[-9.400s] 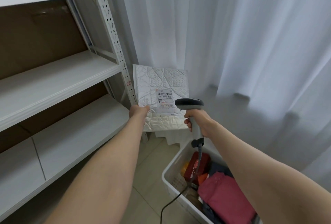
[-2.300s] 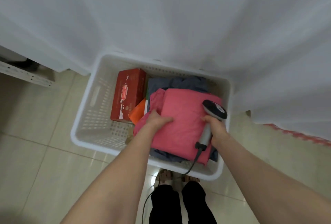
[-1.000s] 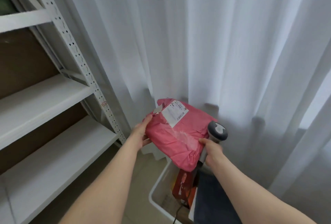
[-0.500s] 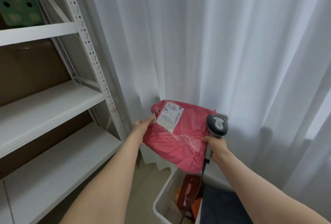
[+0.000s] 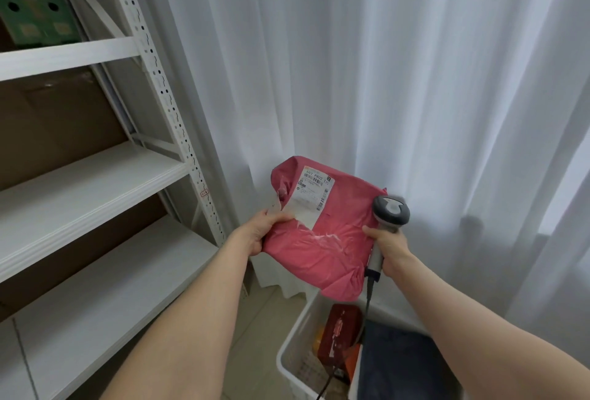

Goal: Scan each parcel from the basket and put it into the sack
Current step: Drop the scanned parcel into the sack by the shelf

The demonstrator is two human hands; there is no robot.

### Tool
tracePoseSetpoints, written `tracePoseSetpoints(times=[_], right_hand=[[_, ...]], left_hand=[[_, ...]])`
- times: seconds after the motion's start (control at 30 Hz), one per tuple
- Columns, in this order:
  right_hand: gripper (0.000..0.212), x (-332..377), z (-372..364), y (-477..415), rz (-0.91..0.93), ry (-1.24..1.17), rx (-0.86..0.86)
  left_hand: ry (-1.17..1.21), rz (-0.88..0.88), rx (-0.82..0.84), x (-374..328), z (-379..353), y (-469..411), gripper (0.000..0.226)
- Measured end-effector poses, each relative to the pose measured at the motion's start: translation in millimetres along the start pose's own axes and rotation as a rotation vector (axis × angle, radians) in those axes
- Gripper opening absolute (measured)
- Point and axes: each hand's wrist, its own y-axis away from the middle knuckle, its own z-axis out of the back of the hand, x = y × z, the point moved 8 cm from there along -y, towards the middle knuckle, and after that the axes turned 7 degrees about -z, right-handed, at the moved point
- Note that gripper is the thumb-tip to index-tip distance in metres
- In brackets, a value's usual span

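a person is holding up a pink parcel (image 5: 322,240) in front of a white curtain (image 5: 383,80), above the near corner of a white basket (image 5: 295,364) on the tiled floor. the left hand (image 5: 260,233) is pinching the parcel's left edge, thumb lying on the lower corner of its white shipping label (image 5: 311,200), which is facing up. the right hand (image 5: 388,246) is curling around the handle of a grey barcode scanner (image 5: 389,217), whose head is sitting just beside the parcel's right edge while its cable is hanging down toward the basket. a red box (image 5: 340,335) and a dark blue package (image 5: 399,364) are lying in the basket. white metal shelving (image 5: 95,182) is standing to the left, bearing a green carton (image 5: 35,13) on an upper shelf.
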Motion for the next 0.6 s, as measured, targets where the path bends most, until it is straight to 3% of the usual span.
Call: tracePoseSetpoints(times=[0.07, 0.17, 0.33, 0.6], right_hand=[[0.047, 2, 1, 4, 0.003, 0.015, -0.027], [0.047, 4, 5, 5, 0.010, 0.033, -0.076], [0.047, 3, 10, 1, 0.019, 0.095, -0.117], [0.031, 7, 28, -3, 0.014, 0.125, -0.146]], left_hand=[[0.025, -0.012, -0.007, -6, -4, 3, 0.050], [0.026, -0.045, -0.162, -11, 5, 0, 0.054], [0.014, -0.020, -0.268, 0, 13, 0, 0.008], [0.015, -0.101, -0.418, 6, 23, -5, 0.023]])
